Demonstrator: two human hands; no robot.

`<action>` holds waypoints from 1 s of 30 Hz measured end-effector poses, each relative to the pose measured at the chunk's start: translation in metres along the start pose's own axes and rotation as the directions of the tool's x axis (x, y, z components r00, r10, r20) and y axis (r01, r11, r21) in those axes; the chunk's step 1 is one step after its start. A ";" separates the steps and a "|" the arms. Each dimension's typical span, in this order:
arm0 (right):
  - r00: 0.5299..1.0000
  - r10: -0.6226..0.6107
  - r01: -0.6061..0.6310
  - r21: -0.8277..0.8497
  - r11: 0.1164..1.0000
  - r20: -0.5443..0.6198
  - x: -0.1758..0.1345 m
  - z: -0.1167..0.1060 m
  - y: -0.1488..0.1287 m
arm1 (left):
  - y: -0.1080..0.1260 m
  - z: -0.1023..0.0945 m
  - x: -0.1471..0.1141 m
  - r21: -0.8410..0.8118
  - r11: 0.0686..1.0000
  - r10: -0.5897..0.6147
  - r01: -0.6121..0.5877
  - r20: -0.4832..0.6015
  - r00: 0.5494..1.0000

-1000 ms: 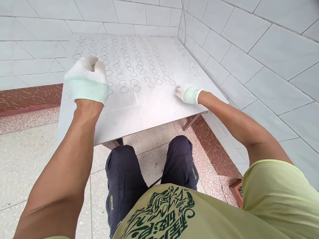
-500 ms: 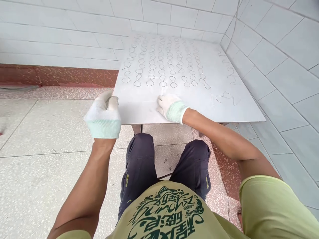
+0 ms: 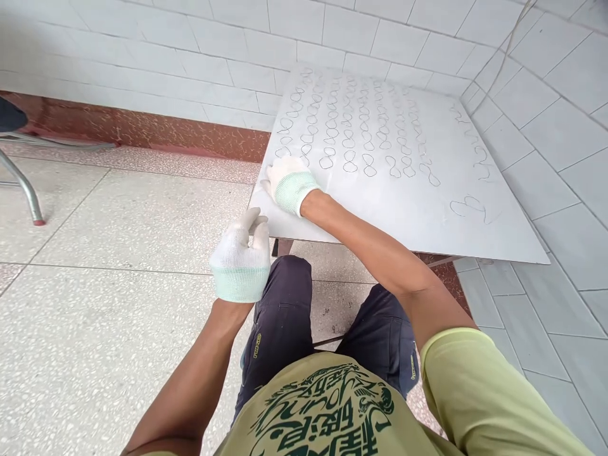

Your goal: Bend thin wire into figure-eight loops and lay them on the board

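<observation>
One flat sheet, corner nearward.

The right hand has slid leftward across the white sheet — from its right edge 1 second ago, past the middle of the near edge, to the near left corner now, where it lies flat. The left hand has come off the sheet's left side and hangs loosely curled just below that corner, clear of it. The view has swung left — a metal leg now shows.

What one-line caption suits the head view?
Gloved right hand rests on a patterned white sheet; left hand hovers nearby.
</observation>
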State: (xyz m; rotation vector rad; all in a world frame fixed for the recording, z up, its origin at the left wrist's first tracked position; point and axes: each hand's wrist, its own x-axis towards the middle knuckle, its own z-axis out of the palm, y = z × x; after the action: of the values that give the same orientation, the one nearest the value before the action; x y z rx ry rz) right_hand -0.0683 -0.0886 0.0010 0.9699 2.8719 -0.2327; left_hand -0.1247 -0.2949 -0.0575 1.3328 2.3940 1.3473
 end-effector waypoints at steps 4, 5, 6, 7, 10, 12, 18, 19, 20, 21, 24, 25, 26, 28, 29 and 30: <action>0.960 0.137 -0.137 0.016 0.990 -0.244 -0.010 0.001 0.010 | -0.008 -0.002 -0.004 -0.007 1.000 -0.014 0.014 0.006 1.000; 0.951 0.141 -0.138 0.033 0.990 -0.274 -0.018 0.001 0.015 | -0.010 -0.002 -0.005 -0.002 1.000 -0.021 0.021 0.017 1.000; 0.945 0.136 -0.127 0.051 0.991 -0.299 -0.027 0.002 0.021 | -0.013 -0.002 -0.005 0.004 1.000 -0.022 0.022 0.030 0.999; 0.930 0.163 -0.151 0.064 0.986 -0.328 -0.040 0.003 0.029 | -0.016 -0.001 -0.003 0.010 1.000 -0.016 0.016 0.043 0.999; 0.887 0.220 -0.175 0.144 0.974 -0.405 -0.084 0.014 0.055 | -0.017 0.008 0.013 0.039 0.994 0.092 -0.098 0.133 0.987; 0.870 0.257 -0.198 0.179 0.964 -0.421 -0.115 0.028 0.072 | -0.009 0.019 0.035 0.063 0.961 0.245 -0.269 0.258 0.935; 0.830 0.358 -0.261 0.271 0.927 -0.427 -0.199 0.070 0.114 | 0.031 0.050 0.104 0.142 0.848 0.348 -0.511 0.577 0.739; 0.812 0.385 -0.293 0.265 0.919 -0.439 -0.213 0.073 0.124 | 0.033 0.051 0.109 0.143 0.854 0.322 -0.500 0.610 0.725; 0.786 0.421 -0.338 0.255 0.906 -0.453 -0.228 0.074 0.134 | 0.034 0.052 0.113 0.139 0.859 0.312 -0.493 0.622 0.718; 0.756 0.461 -0.392 0.242 0.888 -0.464 -0.242 0.074 0.146 | 0.032 0.053 0.116 0.146 0.861 0.304 -0.487 0.620 0.724; 0.661 0.593 -0.567 0.211 0.796 -0.459 -0.283 0.066 0.191 | 0.020 0.058 0.123 0.173 0.834 0.325 -0.523 0.613 0.720; 0.633 0.636 -0.618 0.207 0.759 -0.441 -0.296 0.062 0.208 | 0.016 0.061 0.125 0.190 0.827 0.328 -0.528 0.600 0.730; 0.593 0.682 -0.672 0.203 0.712 -0.428 -0.307 0.058 0.226 | 0.014 0.064 0.127 0.212 0.827 0.318 -0.520 0.586 0.745; 0.506 0.762 -0.765 0.198 0.613 -0.403 -0.329 0.051 0.262 | 0.013 0.066 0.129 0.192 0.826 0.359 -0.530 0.545 0.757; 0.473 0.793 -0.799 0.193 0.570 -0.385 -0.338 0.047 0.278 | 0.015 0.066 0.128 0.171 0.820 0.399 -0.546 0.514 0.760; 0.445 0.818 -0.825 0.187 0.533 -0.364 -0.346 0.045 0.292 | 0.018 0.064 0.126 0.165 0.808 0.436 -0.566 0.479 0.762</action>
State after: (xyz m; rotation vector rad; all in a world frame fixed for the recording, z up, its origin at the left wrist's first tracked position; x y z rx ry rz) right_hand 0.3861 -0.0724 -0.0256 2.5193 2.2371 0.1171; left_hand -0.1617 -0.1579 -0.0440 2.2197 2.0586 0.6441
